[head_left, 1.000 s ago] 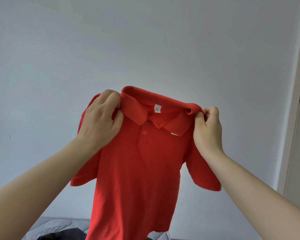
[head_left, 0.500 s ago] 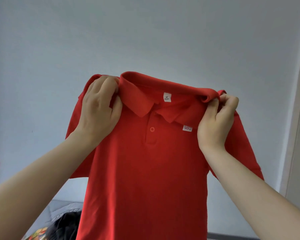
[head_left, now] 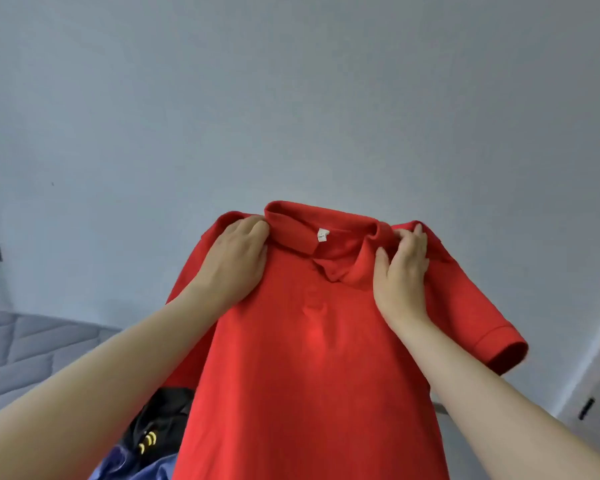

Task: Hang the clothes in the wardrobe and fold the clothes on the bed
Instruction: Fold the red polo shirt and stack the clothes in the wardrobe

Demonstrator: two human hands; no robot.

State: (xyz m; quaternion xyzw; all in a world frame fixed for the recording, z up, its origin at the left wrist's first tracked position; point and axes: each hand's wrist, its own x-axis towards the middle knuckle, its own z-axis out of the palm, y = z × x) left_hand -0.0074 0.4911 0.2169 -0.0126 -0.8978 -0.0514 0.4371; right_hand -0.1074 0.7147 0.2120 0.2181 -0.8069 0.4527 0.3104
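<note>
The red shirt [head_left: 312, 358] is held up in the air, front toward the person. The left hand [head_left: 236, 261] has its fingers curled over the shoulder at 9 o'clock of the collar [head_left: 312, 226], and the right hand [head_left: 400, 271] pinches the other shoulder at 3 o'clock, thumb on the front. The shirt's long axis hangs from the collar at 12 o'clock to a hem out of view at 6 o'clock, with both grips level. The bed [head_left: 21, 348], with a dark garment [head_left: 156, 420] on it, lies toward 8 o'clock, nearer the left hand, so laying the shirt down to fold would likely lead that way.
</note>
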